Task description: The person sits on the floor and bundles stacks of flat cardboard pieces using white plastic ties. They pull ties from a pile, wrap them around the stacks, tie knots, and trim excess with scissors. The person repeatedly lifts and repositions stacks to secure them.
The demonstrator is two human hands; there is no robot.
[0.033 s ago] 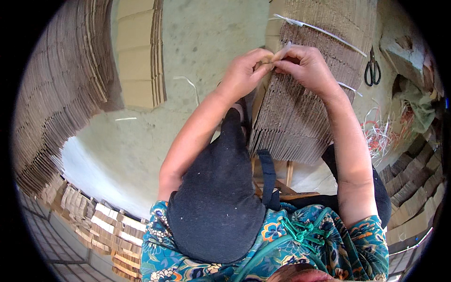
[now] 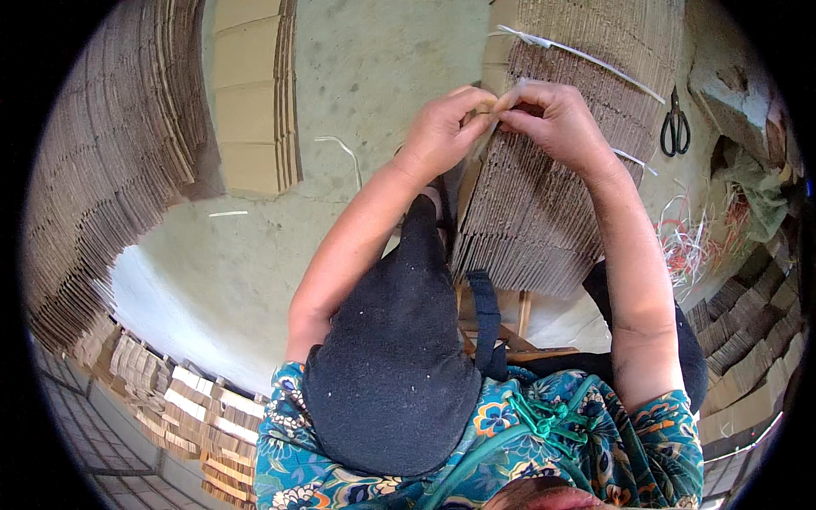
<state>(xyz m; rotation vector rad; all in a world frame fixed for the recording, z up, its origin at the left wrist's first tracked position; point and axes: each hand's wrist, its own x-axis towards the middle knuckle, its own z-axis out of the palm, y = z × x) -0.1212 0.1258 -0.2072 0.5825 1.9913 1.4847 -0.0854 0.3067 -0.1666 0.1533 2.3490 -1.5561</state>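
Observation:
My left hand (image 2: 449, 127) and my right hand (image 2: 552, 119) meet at the left edge of a bundle of cardboard sheets (image 2: 544, 195). Both are closed in a pinch, thumbs against fingers, on a thin white plastic strap (image 2: 520, 83). Its pale end shows above my right fingers; the part between the fingertips is mostly hidden. A white strap piece (image 2: 633, 160) comes out past my right wrist across the bundle and looks like the same strap. Farther up, another white strap (image 2: 586, 58) lies tied round the bundle, its knot near the left edge.
Black-handled scissors (image 2: 675, 127) lie right of the bundle. Tangled white and red strap scraps (image 2: 684, 242) sit nearer me. Tall cardboard stacks (image 2: 110, 144) stand at the left, with a flat pile (image 2: 246, 102) beside them. Loose strap bits (image 2: 344, 151) lie on the floor.
My fingers shift very slightly at the strap, and its pale end above my right hand shows a little less. All else stays in place.

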